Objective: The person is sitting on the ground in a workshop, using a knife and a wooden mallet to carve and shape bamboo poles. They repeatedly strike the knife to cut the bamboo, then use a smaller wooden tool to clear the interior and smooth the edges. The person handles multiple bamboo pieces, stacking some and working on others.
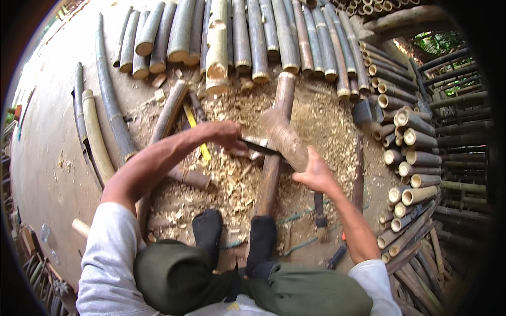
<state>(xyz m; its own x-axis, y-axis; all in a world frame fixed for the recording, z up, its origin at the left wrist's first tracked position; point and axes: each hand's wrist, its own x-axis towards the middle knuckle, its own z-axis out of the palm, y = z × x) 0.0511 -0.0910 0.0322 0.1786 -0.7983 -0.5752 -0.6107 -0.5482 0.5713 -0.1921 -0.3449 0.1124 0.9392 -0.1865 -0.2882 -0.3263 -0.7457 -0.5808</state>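
Note:
My left hand is closed around one end of a dark, narrow bar-shaped tool; its exact kind is hard to make out. In my right hand is a thick, rounded wooden mallet, smeared by motion and held above the work. The bar's far end meets or passes behind the mallet; I cannot tell which. Below both hands lies a long brown bamboo pole, pointing away from me. My dark-socked foot rests on its near end.
Pale wood chips cover the ground around the pole. Cut bamboo lengths line the far side, and more bamboo tubes are stacked at right. A brush lies right of the pole, a yellow strip left of it.

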